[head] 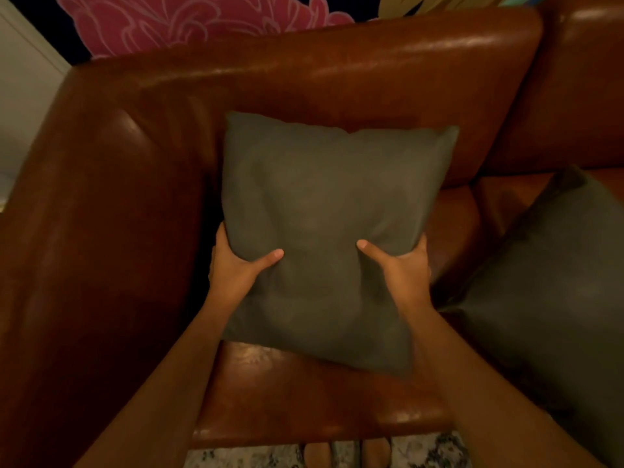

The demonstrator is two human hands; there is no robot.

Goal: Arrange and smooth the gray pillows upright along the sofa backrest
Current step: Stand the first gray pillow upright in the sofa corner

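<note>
At sofa corner (141, 136): hands grip gray pillow (331, 204) side edges.

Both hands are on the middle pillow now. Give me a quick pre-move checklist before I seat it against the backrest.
1. Two-handed grip: ok. The left hand and right hand clamp the gray pillow at its side edges, thumbs pressed into the front face.
2. Top edge at the backrest: ok, the upper corners lie against the leather.
3. Pillow upright: not ok. It leans, with its bottom edge out over the seat cushion.
4. Surface smooth: not ok. There are dents around both thumbs.
5. Room on the right: ok. The second gray pillow lies apart.
6. Fingers behind the pillow: cannot tell, hidden.
</note>
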